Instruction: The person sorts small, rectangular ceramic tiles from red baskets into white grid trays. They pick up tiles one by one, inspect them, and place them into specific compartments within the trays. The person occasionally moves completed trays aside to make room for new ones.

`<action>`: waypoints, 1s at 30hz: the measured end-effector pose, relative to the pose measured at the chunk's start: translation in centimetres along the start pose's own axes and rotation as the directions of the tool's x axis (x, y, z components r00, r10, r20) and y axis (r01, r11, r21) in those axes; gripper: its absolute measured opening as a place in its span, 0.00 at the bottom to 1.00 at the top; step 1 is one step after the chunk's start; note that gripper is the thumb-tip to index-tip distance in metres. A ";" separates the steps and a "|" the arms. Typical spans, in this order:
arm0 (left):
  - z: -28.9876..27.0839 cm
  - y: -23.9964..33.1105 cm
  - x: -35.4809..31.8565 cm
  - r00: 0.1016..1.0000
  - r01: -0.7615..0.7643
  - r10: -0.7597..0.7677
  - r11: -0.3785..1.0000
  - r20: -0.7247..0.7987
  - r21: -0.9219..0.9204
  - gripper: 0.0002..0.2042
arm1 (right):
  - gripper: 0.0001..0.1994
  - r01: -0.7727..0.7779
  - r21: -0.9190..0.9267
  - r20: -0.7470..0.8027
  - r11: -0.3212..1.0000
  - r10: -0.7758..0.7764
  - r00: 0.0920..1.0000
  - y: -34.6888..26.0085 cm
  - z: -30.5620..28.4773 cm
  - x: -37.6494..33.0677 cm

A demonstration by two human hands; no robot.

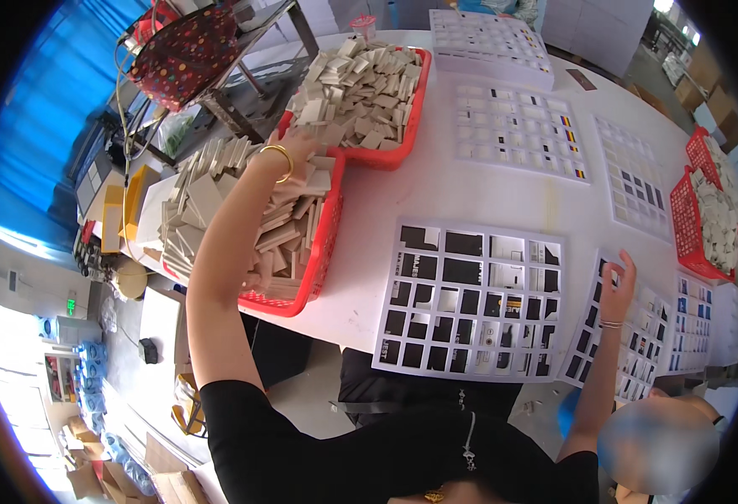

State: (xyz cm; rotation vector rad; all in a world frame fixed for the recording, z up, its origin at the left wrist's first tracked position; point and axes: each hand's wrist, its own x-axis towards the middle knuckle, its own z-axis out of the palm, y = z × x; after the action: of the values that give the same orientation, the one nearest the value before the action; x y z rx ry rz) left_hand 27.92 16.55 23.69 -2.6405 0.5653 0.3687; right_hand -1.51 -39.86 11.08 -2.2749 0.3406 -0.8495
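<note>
My left hand [299, 144], with a gold bangle at its wrist, reaches over the tiles where two red baskets meet. Its fingers look spread, and I see nothing held in them. Pale flat tiles [361, 92] fill the far red basket [417, 101]; larger pale slabs [205, 197] are heaped in the near red basket [323, 252]. On the right, my right hand [619, 281] is raised above a gridded sheet [638, 336], its fingers curved and apart. Before me lies a white gridded tray [470, 382], its compartments showing black and white printed pieces.
More gridded sheets [520, 126] lie across the white table [386, 197], with a stack [491, 42] at its far side. Another red basket of pale pieces [705, 223] stands at the right. Another person [659, 445] is close at lower right. A spotted bag [184, 55] sits at upper left.
</note>
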 end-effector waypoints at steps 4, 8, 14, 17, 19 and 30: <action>-2.1 0.6 -1.2 0.993 -0.076 0.084 0.993 0.085 -0.093 0.37 | 0.18 0.034 0.043 0.053 0.998 -0.036 0.998 -1.4 0.3 -0.7; -1.7 0.0 -1.3 0.992 -0.101 0.096 0.993 0.079 0.055 0.36 | 0.16 0.066 -0.024 0.081 0.998 -0.064 0.995 -0.8 0.3 -1.0; -1.6 0.6 -2.2 0.985 -0.163 0.156 0.982 0.076 0.098 0.29 | 0.13 0.039 0.047 0.109 0.998 -0.044 0.993 -1.1 0.9 -1.6; 0.2 -0.8 -3.8 0.975 -0.204 0.208 0.977 -0.074 0.056 0.27 | 0.13 0.026 0.052 0.138 0.998 -0.033 0.990 -1.5 1.4 -1.7; 1.6 -0.1 -4.3 0.979 -0.155 0.153 0.988 -0.135 -0.002 0.28 | 0.13 0.018 0.065 0.148 0.998 -0.027 0.989 -1.3 1.7 -1.8; 2.0 1.8 -6.5 0.957 -0.109 0.074 0.987 -0.279 -0.114 0.25 | 0.12 0.044 0.187 0.156 0.981 -0.073 0.985 -2.0 4.1 -2.4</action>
State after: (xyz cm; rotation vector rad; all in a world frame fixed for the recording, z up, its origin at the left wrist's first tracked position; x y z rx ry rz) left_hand 21.08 18.11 23.52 -2.8173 0.7777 0.0652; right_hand -0.61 -35.20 8.97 -2.1732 0.1169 -0.6890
